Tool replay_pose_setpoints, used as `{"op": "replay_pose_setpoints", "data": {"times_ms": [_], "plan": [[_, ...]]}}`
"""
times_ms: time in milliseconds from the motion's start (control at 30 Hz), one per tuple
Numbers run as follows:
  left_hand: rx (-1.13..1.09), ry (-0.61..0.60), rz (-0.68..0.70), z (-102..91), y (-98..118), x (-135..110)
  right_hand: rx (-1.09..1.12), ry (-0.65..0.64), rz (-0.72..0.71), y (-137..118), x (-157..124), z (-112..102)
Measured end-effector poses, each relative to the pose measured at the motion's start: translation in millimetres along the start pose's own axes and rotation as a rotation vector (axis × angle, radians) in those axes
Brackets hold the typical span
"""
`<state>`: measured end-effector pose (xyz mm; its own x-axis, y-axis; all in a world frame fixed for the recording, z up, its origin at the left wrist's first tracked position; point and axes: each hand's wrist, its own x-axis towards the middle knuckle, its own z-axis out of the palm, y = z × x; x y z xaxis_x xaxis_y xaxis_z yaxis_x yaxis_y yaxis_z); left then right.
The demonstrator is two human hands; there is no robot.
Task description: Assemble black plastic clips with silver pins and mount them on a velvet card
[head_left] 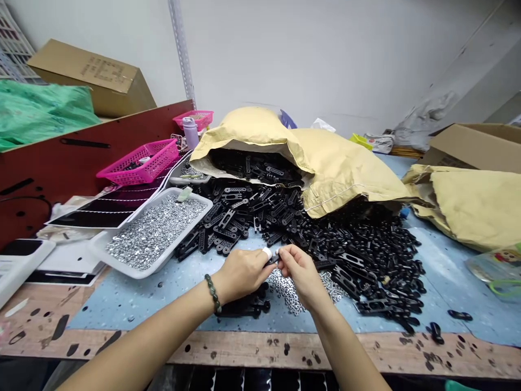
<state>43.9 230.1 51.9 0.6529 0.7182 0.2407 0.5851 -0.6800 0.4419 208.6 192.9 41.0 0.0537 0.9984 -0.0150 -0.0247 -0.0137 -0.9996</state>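
My left hand (241,274) and my right hand (300,270) meet over the blue mat (134,296), fingers pinched together on one small black plastic part (273,259). The left fingertip wears a white cot, and the wrist a green bead bracelet (213,293). Under the hands lie a small heap of silver nuts (290,293) and a few stacked black parts (247,305). A large pile of black plastic parts (325,233) spreads just beyond, spilling from a tan paper sack (325,163).
A white tray of silver screws (152,231) sits to the left. Pink baskets (140,161), a purple bottle (190,132) and a red board (81,146) stand behind it. A second tan sack (472,203) and cardboard boxes (476,142) are at right.
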Motion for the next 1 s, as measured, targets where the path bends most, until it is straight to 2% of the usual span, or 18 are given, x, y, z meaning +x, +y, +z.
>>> {"op": "replay_pose_setpoints", "data": {"times_ms": [67,100,233,300,467,567,633,700,833,1000], "plan": [[-0.022,0.004,-0.024,-1.0,-2,-2,-0.057,-0.011,-0.018,6,-2,-4],[-0.037,0.015,-0.054,-2.7,-5,-3,-0.155,-0.020,-0.060,9,-4,-6],[-0.123,0.068,-0.209,-12.7,-26,-2,-0.901,-0.135,-0.311,25,-5,-10],[-0.173,0.067,-0.250,-16.0,-36,0,-1.083,-0.177,-0.346,34,-1,-5],[-0.252,0.006,-0.223,-17.5,-47,1,-1.074,-0.087,-0.363,41,13,8],[-0.288,-0.072,-0.119,-17.0,-48,1,-0.905,-0.011,-0.429,36,13,3],[-0.306,-0.131,-0.034,-16.0,-47,2,-0.777,-0.044,-0.492,32,11,-3],[-0.313,-0.173,0.030,-14.7,-45,4,-0.746,-0.094,-0.522,31,9,-6],[-0.283,-0.168,0.031,-14.9,-49,5,-0.805,-0.045,-0.489,38,8,-4],[-0.233,-0.114,-0.041,-17.4,-58,2,-1.075,-0.096,-0.475,45,12,5]]}}
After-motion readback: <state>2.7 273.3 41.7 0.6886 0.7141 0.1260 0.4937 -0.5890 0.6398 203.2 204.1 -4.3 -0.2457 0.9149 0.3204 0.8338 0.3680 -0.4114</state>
